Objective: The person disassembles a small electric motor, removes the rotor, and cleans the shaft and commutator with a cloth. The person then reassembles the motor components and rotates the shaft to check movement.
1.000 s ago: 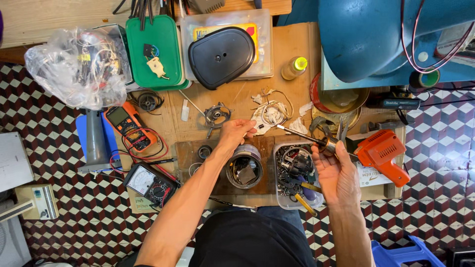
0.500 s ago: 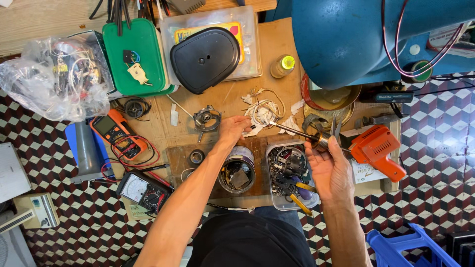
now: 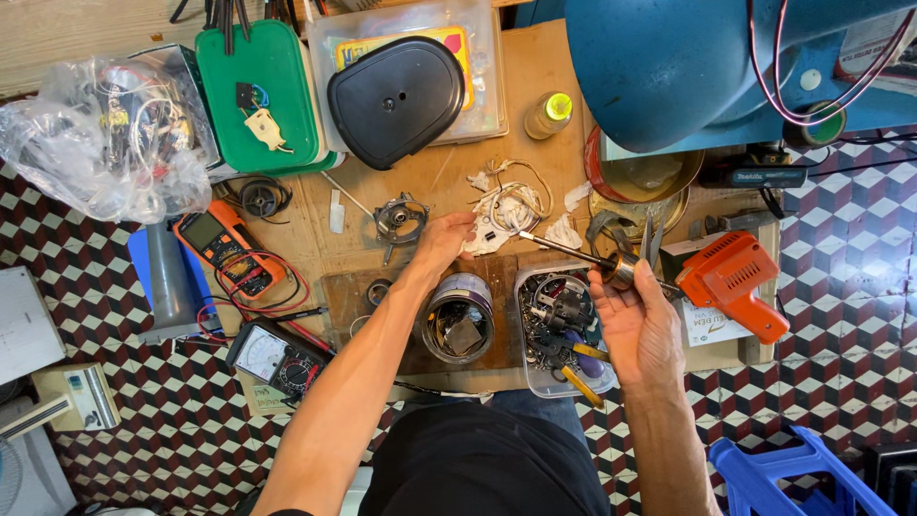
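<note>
Soldering iron (image 3: pixel 583 256) | pinched by right hand (image 3: pixel 638 325) fingers | left hand (image 3: pixel 444 239) on wires (image 3: pixel 506 208)

matt wood bench (image 3: pixel 549 91), seemingly metal rod (image 3: pixel 564 249)

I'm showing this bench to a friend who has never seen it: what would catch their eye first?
Probably the big blue machine housing looming over the far right of the table, and the orange soldering gun beside the right hand, which holds a thin metal rod. The left hand reaches into a white tangle of wire mid-table, with a green lid and crumpled plastic bag at far left.
</note>
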